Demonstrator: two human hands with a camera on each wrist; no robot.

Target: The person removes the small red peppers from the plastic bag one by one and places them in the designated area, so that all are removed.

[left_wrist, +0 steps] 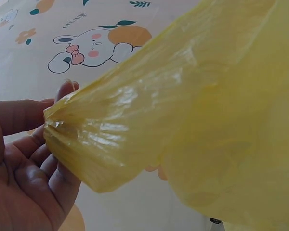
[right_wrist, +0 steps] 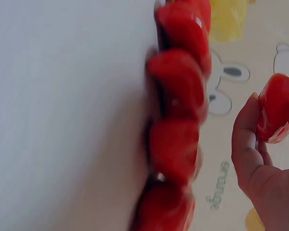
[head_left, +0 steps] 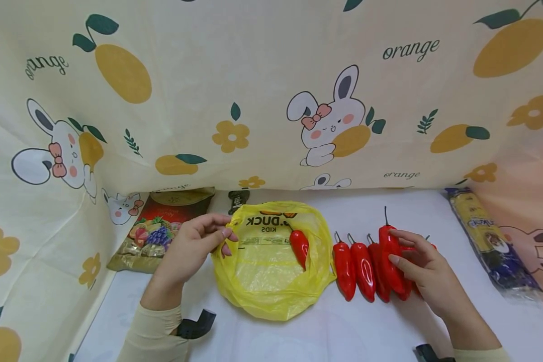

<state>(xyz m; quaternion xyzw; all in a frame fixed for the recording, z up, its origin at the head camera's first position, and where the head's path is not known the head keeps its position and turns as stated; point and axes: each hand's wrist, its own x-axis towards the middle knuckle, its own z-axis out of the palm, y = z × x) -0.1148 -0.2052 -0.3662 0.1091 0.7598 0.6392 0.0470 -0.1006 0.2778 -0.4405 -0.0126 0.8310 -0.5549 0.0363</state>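
My left hand [head_left: 202,240] pinches the left rim of a yellow plastic bag [head_left: 271,314]; in the left wrist view the gathered film [left_wrist: 106,139] stretches away from the fingertips. The bag's mouth is spread wide, and one red chili pepper [head_left: 300,248] lies inside it at the right. To the right of the bag, my right hand [head_left: 423,264] grips a red chili pepper [head_left: 390,256], held above a row of others. That held chili also appears in the right wrist view [right_wrist: 278,106]. The row of chili peppers [head_left: 344,271] lies side by side, stems pointing away, partly hidden by the hand.
A red and gold candy bag [head_left: 158,226] lies at the back left. Behind the yellow bag sits a small black packet [head_left: 238,200]. A blue and yellow packet [head_left: 493,241] lies at the far right. Patterned cloth [head_left: 253,100] hangs behind the white table [head_left: 235,337].
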